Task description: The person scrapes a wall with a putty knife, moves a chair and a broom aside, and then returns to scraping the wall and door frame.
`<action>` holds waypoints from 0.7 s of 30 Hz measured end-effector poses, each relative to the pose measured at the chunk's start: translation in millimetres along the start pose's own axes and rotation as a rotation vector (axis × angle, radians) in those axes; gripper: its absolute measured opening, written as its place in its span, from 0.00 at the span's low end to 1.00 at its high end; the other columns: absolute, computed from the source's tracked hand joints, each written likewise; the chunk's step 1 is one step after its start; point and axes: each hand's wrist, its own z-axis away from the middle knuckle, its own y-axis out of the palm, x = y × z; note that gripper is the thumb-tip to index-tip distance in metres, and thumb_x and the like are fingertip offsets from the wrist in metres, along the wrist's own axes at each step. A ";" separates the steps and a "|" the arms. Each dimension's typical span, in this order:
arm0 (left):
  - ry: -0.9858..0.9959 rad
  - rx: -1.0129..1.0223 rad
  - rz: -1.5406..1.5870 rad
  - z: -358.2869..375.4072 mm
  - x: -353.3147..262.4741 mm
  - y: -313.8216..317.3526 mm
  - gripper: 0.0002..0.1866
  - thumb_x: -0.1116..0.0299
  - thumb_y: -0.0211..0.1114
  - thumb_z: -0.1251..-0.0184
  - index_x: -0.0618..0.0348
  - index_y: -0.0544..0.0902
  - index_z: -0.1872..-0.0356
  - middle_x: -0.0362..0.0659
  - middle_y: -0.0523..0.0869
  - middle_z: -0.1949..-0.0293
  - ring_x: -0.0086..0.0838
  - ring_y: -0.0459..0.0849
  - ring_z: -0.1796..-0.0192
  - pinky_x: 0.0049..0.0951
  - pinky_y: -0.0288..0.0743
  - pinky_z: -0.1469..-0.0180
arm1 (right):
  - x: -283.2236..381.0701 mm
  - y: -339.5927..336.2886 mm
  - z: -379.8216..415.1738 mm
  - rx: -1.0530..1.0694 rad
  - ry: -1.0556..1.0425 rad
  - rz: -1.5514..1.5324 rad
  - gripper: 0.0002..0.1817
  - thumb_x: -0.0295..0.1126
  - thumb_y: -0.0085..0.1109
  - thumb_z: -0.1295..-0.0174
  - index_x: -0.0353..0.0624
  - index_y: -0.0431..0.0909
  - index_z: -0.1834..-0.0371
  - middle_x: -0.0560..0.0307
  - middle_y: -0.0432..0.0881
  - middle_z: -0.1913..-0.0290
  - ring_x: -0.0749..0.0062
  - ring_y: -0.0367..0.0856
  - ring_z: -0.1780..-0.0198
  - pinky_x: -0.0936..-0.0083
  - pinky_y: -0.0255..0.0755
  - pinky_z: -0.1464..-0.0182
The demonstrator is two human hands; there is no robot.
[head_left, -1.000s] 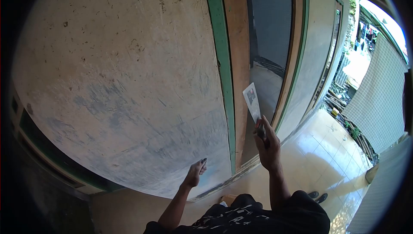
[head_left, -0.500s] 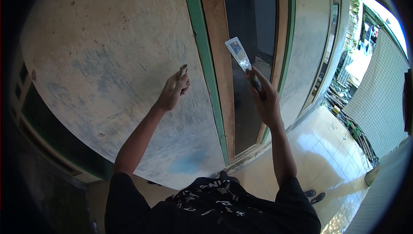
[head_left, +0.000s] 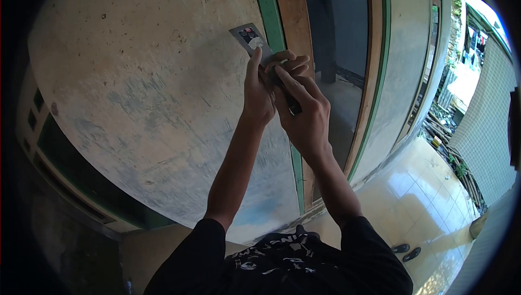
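I hold a putty knife (head_left: 251, 39) with a flat metal blade up against a worn, stained wall (head_left: 146, 83). My right hand (head_left: 304, 113) is closed around its dark handle. My left hand (head_left: 259, 91) is raised beside it, fingers pressed on the blade's lower part near the handle. The small object my left hand held earlier is hidden now. The blade carries a pale smear and dark spots, and its tip lies close to the green door frame (head_left: 267, 2).
A wooden door (head_left: 290, 18) with a glass pane (head_left: 339, 51) stands right of the green frame. Glossy floor tiles (head_left: 429, 186) stretch to the lower right, with a pair of sandals (head_left: 407, 250). A tiled wall (head_left: 488, 121) bounds the far right.
Both hands rose and came together. The putty knife moved left from the glass pane to the wall by the green frame, and my left hand joined it on the blade.
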 end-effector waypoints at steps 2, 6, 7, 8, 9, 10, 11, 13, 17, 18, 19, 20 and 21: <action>0.024 0.151 0.209 -17.1 4.1 -19.5 0.28 0.42 0.38 0.23 0.59 0.73 0.55 0.40 0.77 0.70 0.34 0.84 0.63 0.36 0.79 0.50 | 8.3 6.2 -1.3 0.068 0.068 0.074 0.19 0.25 0.64 0.40 0.45 0.82 0.44 0.46 0.83 0.59 0.60 0.86 0.62 0.69 0.79 0.62; 0.005 0.145 0.369 -25.6 -0.4 -26.7 0.32 0.33 0.37 0.27 0.54 0.72 0.56 0.38 0.74 0.72 0.33 0.84 0.66 0.38 0.78 0.54 | 8.6 20.7 -9.9 -0.016 0.015 0.092 0.19 0.26 0.64 0.40 0.46 0.83 0.44 0.46 0.82 0.62 0.61 0.86 0.66 0.68 0.78 0.64; 0.009 0.196 0.415 -28.7 -1.3 -29.6 0.34 0.30 0.36 0.30 0.53 0.71 0.57 0.38 0.74 0.72 0.33 0.84 0.66 0.38 0.78 0.55 | 8.2 23.2 -11.6 -0.011 0.011 0.131 0.19 0.28 0.64 0.40 0.50 0.82 0.44 0.48 0.81 0.63 0.63 0.85 0.70 0.68 0.78 0.68; 0.012 0.248 0.462 -32.1 -2.1 -31.7 0.35 0.27 0.35 0.32 0.52 0.70 0.58 0.39 0.74 0.72 0.33 0.84 0.66 0.39 0.77 0.55 | 7.7 25.4 -13.8 -0.006 0.007 0.172 0.20 0.30 0.64 0.40 0.54 0.82 0.43 0.51 0.80 0.63 0.64 0.84 0.74 0.67 0.77 0.72; 0.008 0.256 0.468 -34.4 -1.7 -33.5 0.35 0.27 0.35 0.32 0.52 0.70 0.58 0.39 0.74 0.72 0.33 0.84 0.66 0.39 0.77 0.55 | 6.7 28.4 -15.7 -0.011 0.006 0.181 0.20 0.30 0.64 0.40 0.54 0.82 0.43 0.51 0.80 0.63 0.64 0.84 0.74 0.67 0.77 0.72; -0.012 0.247 0.535 -35.9 -0.5 -33.6 0.35 0.27 0.35 0.32 0.52 0.69 0.59 0.39 0.74 0.73 0.34 0.84 0.68 0.39 0.77 0.57 | 5.7 30.0 -17.3 -0.019 -0.025 0.210 0.20 0.30 0.64 0.41 0.54 0.82 0.43 0.52 0.79 0.65 0.64 0.83 0.75 0.67 0.77 0.73; -0.034 0.238 0.603 -37.9 0.7 -34.0 0.35 0.27 0.35 0.32 0.52 0.69 0.60 0.40 0.74 0.73 0.34 0.84 0.70 0.39 0.77 0.59 | 4.7 31.4 -18.4 -0.028 -0.055 0.239 0.21 0.30 0.65 0.41 0.54 0.82 0.43 0.53 0.78 0.67 0.64 0.82 0.77 0.68 0.76 0.75; -0.020 0.332 0.672 -43.9 2.7 -34.8 0.35 0.28 0.34 0.32 0.53 0.68 0.61 0.41 0.75 0.73 0.34 0.83 0.73 0.39 0.78 0.63 | 9.3 27.0 -20.9 0.019 -0.020 0.251 0.18 0.30 0.65 0.41 0.52 0.83 0.45 0.53 0.79 0.68 0.64 0.82 0.78 0.68 0.75 0.76; 0.043 0.404 0.907 -61.2 -2.7 -24.2 0.34 0.29 0.34 0.31 0.54 0.67 0.63 0.42 0.75 0.75 0.34 0.81 0.80 0.36 0.77 0.75 | 12.4 32.1 -40.6 0.061 -0.075 0.307 0.11 0.29 0.66 0.42 0.45 0.85 0.56 0.54 0.80 0.70 0.65 0.81 0.79 0.69 0.75 0.78; 0.043 0.407 0.912 -65.1 -5.5 -21.1 0.34 0.29 0.34 0.31 0.54 0.67 0.63 0.42 0.75 0.75 0.34 0.81 0.80 0.36 0.77 0.75 | 13.8 31.5 -46.5 0.061 -0.076 0.312 0.11 0.29 0.66 0.42 0.45 0.85 0.56 0.54 0.80 0.70 0.65 0.81 0.79 0.69 0.75 0.78; 0.074 0.391 0.907 -69.6 -8.5 -18.5 0.34 0.30 0.34 0.30 0.54 0.67 0.63 0.42 0.75 0.76 0.33 0.81 0.81 0.35 0.77 0.77 | 15.3 30.8 -53.1 0.076 -0.077 0.288 0.09 0.28 0.66 0.42 0.43 0.85 0.59 0.53 0.80 0.70 0.65 0.81 0.79 0.69 0.75 0.78; 0.111 0.372 0.904 -74.1 -8.8 -16.8 0.34 0.30 0.34 0.29 0.55 0.67 0.64 0.41 0.75 0.77 0.32 0.81 0.81 0.34 0.77 0.79 | 14.1 30.0 -59.0 0.097 -0.081 0.263 0.07 0.28 0.66 0.42 0.42 0.85 0.62 0.52 0.80 0.70 0.65 0.81 0.79 0.69 0.75 0.78; 0.121 0.372 0.911 -73.1 -3.3 -15.9 0.34 0.30 0.34 0.29 0.55 0.67 0.64 0.41 0.75 0.77 0.32 0.81 0.81 0.34 0.77 0.79 | 10.0 26.0 -59.2 0.104 -0.089 0.268 0.07 0.28 0.66 0.42 0.42 0.85 0.62 0.52 0.80 0.70 0.65 0.81 0.79 0.69 0.75 0.78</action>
